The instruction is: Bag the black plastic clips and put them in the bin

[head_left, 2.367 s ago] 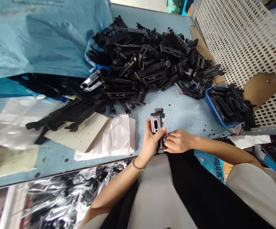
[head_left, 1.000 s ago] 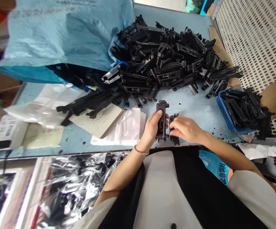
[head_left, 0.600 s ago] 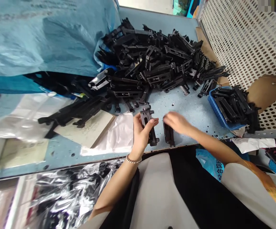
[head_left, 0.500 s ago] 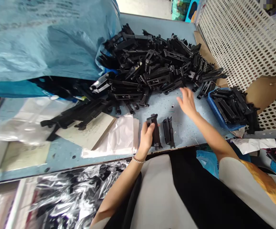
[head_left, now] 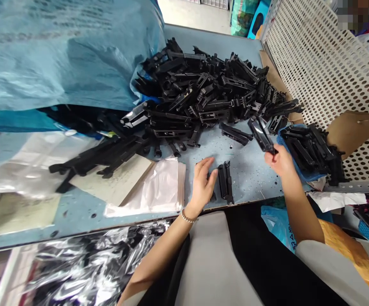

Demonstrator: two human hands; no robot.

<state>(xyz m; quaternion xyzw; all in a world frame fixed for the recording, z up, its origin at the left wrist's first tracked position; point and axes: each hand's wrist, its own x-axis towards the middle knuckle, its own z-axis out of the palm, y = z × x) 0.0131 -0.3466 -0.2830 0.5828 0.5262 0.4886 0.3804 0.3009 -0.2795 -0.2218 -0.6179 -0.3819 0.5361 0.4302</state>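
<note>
My left hand (head_left: pixel 202 182) lies near the table's front edge with its fingers spread, resting over a black plastic part that is mostly hidden beneath it. A second black part (head_left: pixel 226 187) lies flat just right of that hand. My right hand (head_left: pixel 280 162) is closed on the lower end of a long black plastic part (head_left: pixel 260 135), held tilted above the table beside the blue basket (head_left: pixel 287 146). A large heap of similar black parts (head_left: pixel 203 93) covers the table behind both hands.
A blue plastic bag (head_left: pixel 60 55) fills the far left. Clear plastic bags (head_left: pixel 159 187) and cardboard sheets (head_left: pixel 120 176) lie left of my hands. A perforated white panel (head_left: pixel 325 63) stands at the right. Crinkled plastic film (head_left: pixel 85 263) lies below the table's front edge.
My left hand set its part down beside the other one and opened over it. My right hand reached to the heap and came back right holding a long black part.
</note>
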